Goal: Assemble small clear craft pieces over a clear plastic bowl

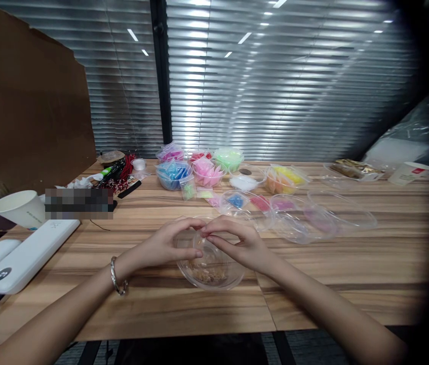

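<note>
Clear bowl [211, 271] beneath both hands' meeting fingertips [201, 233] (grip contents unclear)

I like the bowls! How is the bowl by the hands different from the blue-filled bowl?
The near bowl sits under both hands, left hand and right hand; the blue bowl stands far back, untouched. The near bowl holds a few brownish bits; the blue bowl is heaped with blue packets. Both are clear plastic.

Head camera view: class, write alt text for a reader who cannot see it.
Two bare hands, left hand and right hand, meet fingertip to fingertip over a clear plastic bowl on a wooden table. Behind stand clear tubs of coloured pieces and a paper cup.
</note>
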The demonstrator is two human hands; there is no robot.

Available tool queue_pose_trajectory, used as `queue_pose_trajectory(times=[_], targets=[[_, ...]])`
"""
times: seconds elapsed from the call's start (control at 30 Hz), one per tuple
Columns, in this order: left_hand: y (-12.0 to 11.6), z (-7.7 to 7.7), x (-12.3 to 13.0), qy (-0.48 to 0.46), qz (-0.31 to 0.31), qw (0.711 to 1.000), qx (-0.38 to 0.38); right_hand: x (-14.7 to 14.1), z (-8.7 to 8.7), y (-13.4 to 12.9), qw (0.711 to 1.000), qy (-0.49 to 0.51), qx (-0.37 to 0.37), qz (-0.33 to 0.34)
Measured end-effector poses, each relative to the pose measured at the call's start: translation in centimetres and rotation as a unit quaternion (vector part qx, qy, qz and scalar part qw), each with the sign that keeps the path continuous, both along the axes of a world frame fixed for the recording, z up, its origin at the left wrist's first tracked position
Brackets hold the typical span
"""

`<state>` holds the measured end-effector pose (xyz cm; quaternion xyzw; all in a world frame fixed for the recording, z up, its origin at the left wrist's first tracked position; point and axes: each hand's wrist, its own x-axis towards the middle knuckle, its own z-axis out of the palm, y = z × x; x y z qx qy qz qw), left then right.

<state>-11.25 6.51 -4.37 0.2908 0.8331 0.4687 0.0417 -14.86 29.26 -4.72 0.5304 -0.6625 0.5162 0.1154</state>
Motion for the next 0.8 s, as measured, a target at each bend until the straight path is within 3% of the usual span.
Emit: queue_pose_trajectory(times=[0.8], targets=[[0.17, 0.22, 0.04, -0.003, 0.002, 1.0, 0.008, 0.02, -0.06, 0.27, 1.0, 0.002, -0.005, 0.031]])
